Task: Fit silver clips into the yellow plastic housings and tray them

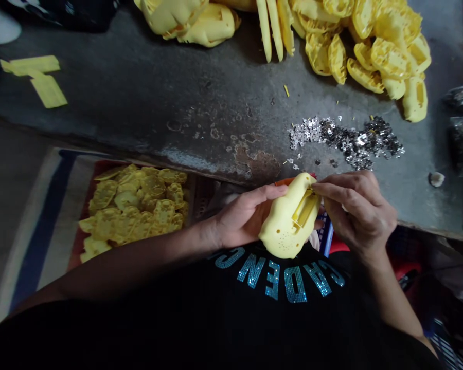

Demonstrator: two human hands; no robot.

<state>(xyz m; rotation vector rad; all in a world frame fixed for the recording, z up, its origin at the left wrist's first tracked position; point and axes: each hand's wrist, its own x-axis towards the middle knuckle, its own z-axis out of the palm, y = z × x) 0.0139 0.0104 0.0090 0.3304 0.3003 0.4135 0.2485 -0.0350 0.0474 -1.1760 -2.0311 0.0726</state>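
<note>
My left hand [244, 216] cradles a yellow plastic toy shell [283, 226] just in front of the grey table's near edge. The shell has small holes and a rectangular slot on its upper face. My right hand [355, 208] is pinched with thumb and fingertips at that slot, on a small yellow strip [305, 209] set into it. Both hands sit close to my chest, over my black shirt with glittery letters.
A heap of small silvery metal parts [347, 136] lies on the grey table [177, 103] just beyond my right hand. Piles of yellow shells [386, 56] and flat strips [273, 25] fill the far edge. A tray of yellow moulded pieces [135, 205] stands lower left.
</note>
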